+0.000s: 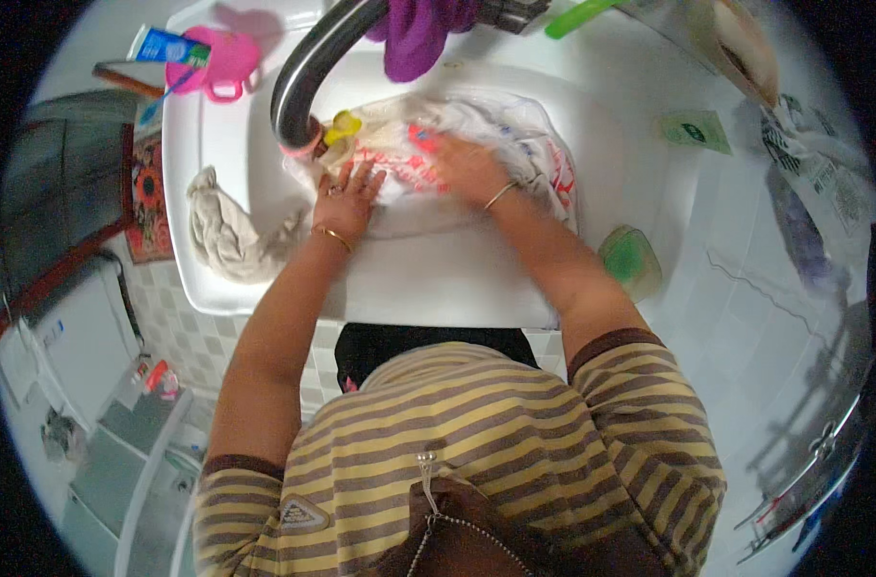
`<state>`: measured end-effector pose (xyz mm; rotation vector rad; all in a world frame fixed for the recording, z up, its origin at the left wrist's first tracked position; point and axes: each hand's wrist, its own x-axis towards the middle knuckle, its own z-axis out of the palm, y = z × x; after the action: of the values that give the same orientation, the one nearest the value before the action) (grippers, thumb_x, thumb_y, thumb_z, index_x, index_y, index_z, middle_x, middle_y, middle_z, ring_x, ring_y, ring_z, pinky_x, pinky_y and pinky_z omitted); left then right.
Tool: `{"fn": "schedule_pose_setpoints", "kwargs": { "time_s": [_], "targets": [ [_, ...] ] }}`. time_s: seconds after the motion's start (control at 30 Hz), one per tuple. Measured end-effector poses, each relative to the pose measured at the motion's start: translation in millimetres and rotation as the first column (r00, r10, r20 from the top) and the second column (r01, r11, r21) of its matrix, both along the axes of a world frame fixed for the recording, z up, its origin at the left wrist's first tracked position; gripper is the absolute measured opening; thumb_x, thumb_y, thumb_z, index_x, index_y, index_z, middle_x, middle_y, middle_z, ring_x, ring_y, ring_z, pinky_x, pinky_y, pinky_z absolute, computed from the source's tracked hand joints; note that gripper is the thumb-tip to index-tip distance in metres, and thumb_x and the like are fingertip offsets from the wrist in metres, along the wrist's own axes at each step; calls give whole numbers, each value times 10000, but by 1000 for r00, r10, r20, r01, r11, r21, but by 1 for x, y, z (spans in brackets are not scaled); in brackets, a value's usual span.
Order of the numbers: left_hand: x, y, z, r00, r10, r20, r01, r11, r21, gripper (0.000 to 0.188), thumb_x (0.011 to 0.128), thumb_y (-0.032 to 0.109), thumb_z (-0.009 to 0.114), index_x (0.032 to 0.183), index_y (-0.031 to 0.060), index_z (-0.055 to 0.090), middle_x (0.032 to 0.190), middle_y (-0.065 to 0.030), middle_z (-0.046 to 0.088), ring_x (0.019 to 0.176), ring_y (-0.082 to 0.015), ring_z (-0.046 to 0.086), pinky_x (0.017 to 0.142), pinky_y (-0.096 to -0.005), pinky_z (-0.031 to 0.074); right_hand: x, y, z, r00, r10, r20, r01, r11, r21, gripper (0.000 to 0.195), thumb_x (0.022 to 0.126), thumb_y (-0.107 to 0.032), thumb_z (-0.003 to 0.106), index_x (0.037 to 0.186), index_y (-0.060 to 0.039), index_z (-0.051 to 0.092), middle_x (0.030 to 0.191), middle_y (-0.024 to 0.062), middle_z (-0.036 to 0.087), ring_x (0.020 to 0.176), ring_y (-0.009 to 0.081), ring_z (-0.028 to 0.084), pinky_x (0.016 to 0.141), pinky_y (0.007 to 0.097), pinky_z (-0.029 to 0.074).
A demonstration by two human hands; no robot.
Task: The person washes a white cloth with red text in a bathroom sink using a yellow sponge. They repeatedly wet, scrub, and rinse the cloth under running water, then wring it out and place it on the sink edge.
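A wet white garment (402,169) with red and blue print lies bunched in the white washbasin (438,281). My left hand (347,198) rests palm down on its near left part, fingers spread. My right hand (470,169) is on the middle of the cloth and blurred by motion. A small red and blue patch (422,137) shows at its fingertips; whether it is print or a held object is unclear. The curved metal faucet (301,72) reaches over the cloth's left end, beside a yellow piece (342,127).
A beige cloth (225,227) drapes over the basin's left rim. At back left stands a pink mug (225,61) with a toothpaste tube (167,49). Purple cloth (412,36) hangs by the faucet. A green soap dish (627,261) sits by my right forearm.
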<state>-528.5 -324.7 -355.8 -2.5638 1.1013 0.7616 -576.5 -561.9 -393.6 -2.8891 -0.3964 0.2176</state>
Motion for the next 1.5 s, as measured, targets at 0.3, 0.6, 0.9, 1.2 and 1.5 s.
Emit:
{"fn": "schedule_pose_setpoints", "kwargs": {
  "time_s": [0.3, 0.6, 0.9, 1.2, 1.5],
  "targets": [
    [28, 17, -43, 690, 566, -451, -709, 652, -268, 254, 809, 270, 479, 1008, 122, 537, 903, -106, 544, 790, -255, 548, 687, -349, 430, 3, -61, 35, 939, -323, 119, 307, 943, 130, 311, 689, -111, 555, 995, -79, 514, 1127, 93, 431, 1015, 275, 425, 876, 360, 366],
    [37, 30, -100, 46, 744, -667, -971, -124, -205, 502, 784, 427, 479, 944, -46, 533, 842, -118, 576, 701, -227, 522, 633, -330, 409, 1, 49, 5, 928, 320, 192, -344, 933, 107, 313, 758, -181, 482, 1067, -145, 515, 1246, 15, 384, 1181, 210, 328, 928, 371, 309],
    [27, 31, -70, 123, 812, -571, -974, -11, -226, 512, 783, 441, 460, 936, -37, 562, 858, -157, 594, 767, -253, 553, 719, -349, 405, 2, -58, 19, 979, -65, 194, 53, 996, 67, 308, 702, -83, 506, 1009, -61, 522, 1129, 102, 427, 1076, 273, 394, 880, 351, 359],
    [35, 19, -58, 408, 861, -304, -910, 356, -213, 403, 839, 329, 374, 993, 0, 550, 982, -215, 558, 957, -338, 517, 819, -399, 397, 27, 88, 6, 959, 172, 227, -204, 971, 122, 364, 765, -215, 455, 1109, -98, 475, 1211, 83, 409, 1142, 249, 368, 914, 445, 295],
    [27, 25, -29, 253, 834, -491, -946, 106, -307, 404, 808, 374, 460, 881, -6, 579, 693, -148, 585, 622, -243, 567, 580, -346, 434, 9, -67, 12, 971, -177, 162, 179, 984, 7, 290, 751, -154, 485, 1027, -64, 480, 1154, 93, 395, 1022, 268, 411, 824, 392, 376]
  ]
}}
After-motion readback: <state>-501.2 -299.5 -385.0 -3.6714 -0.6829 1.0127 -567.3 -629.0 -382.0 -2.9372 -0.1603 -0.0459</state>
